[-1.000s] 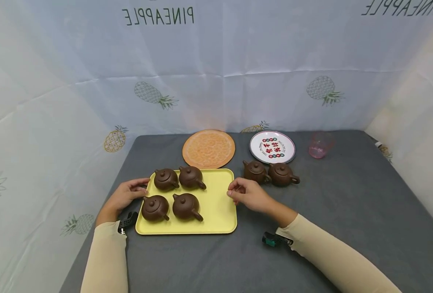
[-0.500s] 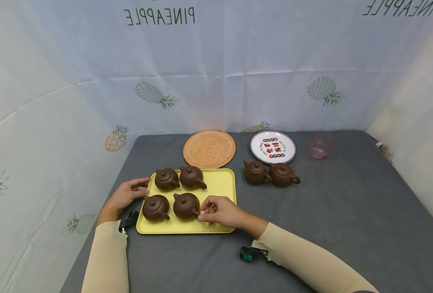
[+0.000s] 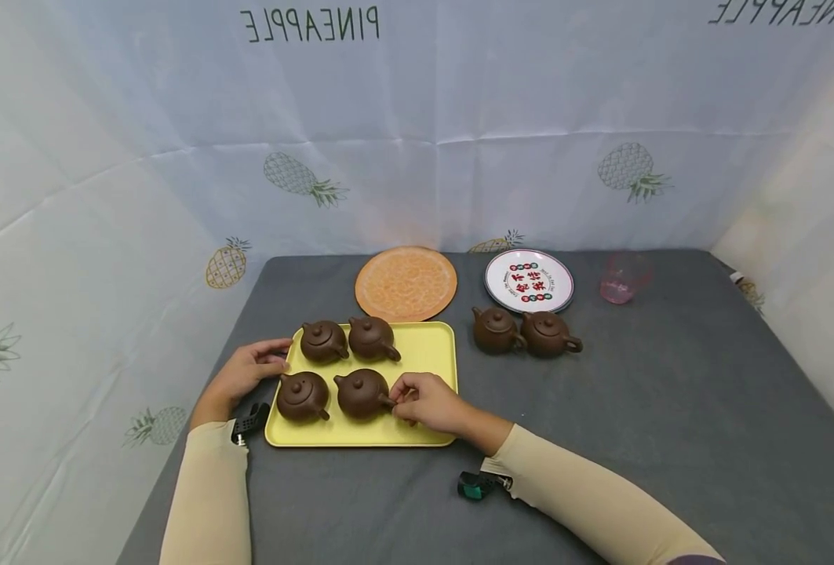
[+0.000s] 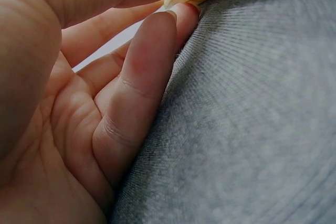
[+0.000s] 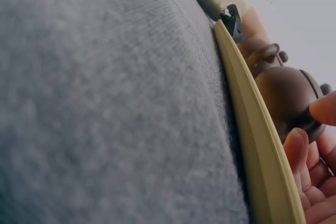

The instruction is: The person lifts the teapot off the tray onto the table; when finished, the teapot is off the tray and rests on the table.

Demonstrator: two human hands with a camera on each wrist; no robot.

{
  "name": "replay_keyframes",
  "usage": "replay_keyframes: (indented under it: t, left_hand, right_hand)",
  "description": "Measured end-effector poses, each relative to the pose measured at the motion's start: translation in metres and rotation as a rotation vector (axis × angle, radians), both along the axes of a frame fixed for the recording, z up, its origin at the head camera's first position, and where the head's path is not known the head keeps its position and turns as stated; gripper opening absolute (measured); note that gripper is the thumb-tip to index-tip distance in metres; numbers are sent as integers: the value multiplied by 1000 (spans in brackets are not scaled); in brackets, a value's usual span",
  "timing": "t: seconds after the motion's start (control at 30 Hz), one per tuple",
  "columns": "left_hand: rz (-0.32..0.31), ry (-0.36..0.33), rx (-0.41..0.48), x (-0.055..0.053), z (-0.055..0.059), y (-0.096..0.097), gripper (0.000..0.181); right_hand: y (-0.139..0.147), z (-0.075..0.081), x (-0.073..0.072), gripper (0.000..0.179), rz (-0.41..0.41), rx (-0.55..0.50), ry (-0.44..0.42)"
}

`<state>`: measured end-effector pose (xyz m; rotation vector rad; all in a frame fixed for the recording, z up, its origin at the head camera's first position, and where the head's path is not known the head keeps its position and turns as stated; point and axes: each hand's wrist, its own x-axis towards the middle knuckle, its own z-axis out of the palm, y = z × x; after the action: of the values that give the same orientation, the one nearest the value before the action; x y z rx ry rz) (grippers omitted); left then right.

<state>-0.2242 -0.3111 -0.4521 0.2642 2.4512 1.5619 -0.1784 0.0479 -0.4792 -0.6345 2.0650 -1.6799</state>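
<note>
A white pineapple-print curtain (image 3: 431,188) is closing off the far and left sides. A gray table (image 3: 671,416) is running up to it, its cloth stretching widest to the right. A yellow tray (image 3: 424,351) is lying left of centre, its near rim well apart from the curtain and its yellow floor showing toward the right rim. Behind it an orange disc (image 3: 406,284) is sitting just beside the far rim; a white plate (image 3: 528,281) is resting to the right.

The right hand (image 3: 427,404) is pinching the handle of the front right teapot (image 3: 362,394), which is standing upright on the tray. The left hand (image 3: 243,373) is resting relaxed fingertips against the left rim. Three other teapots (image 3: 303,397) are sharing the tray; a pair of teapots (image 3: 494,329) is standing close together before the plate. A pink glass (image 3: 617,282) is standing near the far edge.

Compared with a second ago, the right hand is working further left, off the right rim, and the pinched handle is pointing more rightward.
</note>
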Motion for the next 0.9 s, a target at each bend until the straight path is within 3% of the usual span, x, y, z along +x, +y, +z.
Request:
replay_keyframes:
  t: [0.27, 0.33, 0.63, 0.9]
  left_hand:
    - [-4, 2, 8, -1, 0, 0, 52]
    - [-2, -1, 6, -3, -5, -3, 52]
    - [11, -7, 12, -14, -27, -14, 54]
    - [11, 15, 27, -12, -27, -13, 55]
  right_hand:
    - [-1, 2, 1, 9, -13, -41, -148]
    - [-3, 3, 3, 11, -20, -49, -175]
    - [-5, -1, 3, 23, -60, -6, -109]
    - [1, 1, 1, 19, -37, -42, -76]
